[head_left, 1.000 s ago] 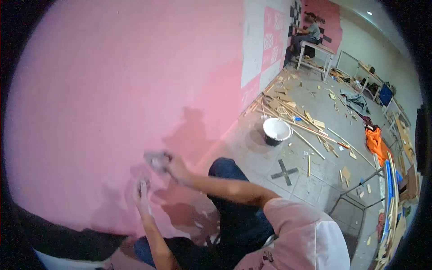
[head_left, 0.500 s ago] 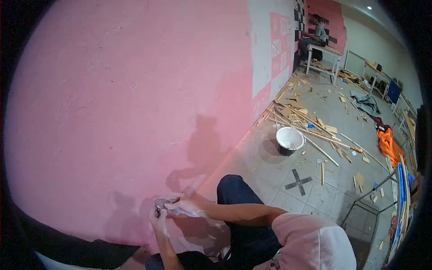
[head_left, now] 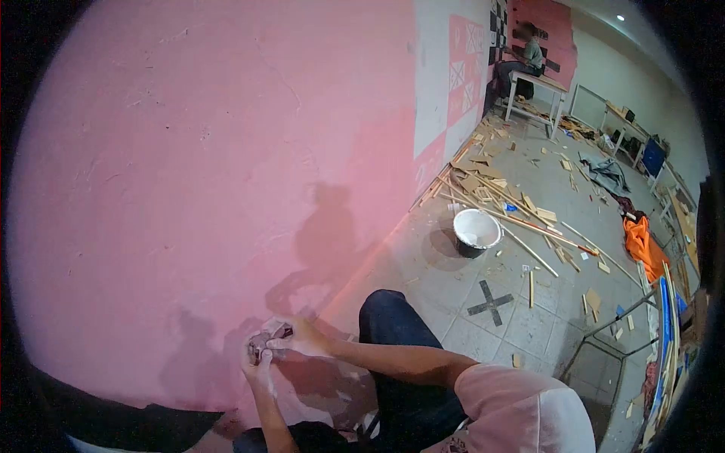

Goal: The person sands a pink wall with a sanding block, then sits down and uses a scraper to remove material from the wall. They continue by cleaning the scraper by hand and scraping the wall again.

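Note:
My left hand (head_left: 261,359) and my right hand (head_left: 303,337) are close together, low in front of the pink wall (head_left: 226,226). Both have closed fingers, with whitish smears on the skin. Between them shows a small greyish thing (head_left: 260,344) with a dark reddish part beside the right fingers; its kind is too small and blurred to make out. My right forearm reaches across my bent knee (head_left: 393,317) in dark trousers. Shadows of my head and arms fall on the wall.
A bucket (head_left: 477,232) with white inside stands on the tiled floor. Wooden strips (head_left: 521,219) and scraps lie along the wall. A black tape cross (head_left: 491,303) marks the floor. Right are a metal frame (head_left: 615,336) and orange cloth (head_left: 642,245). A person (head_left: 529,53) sits on a far table.
Both hands have shifted slightly left in view. The right fingers have turned around the held thing, and its dark reddish part now shows. The camera view has shifted a little.

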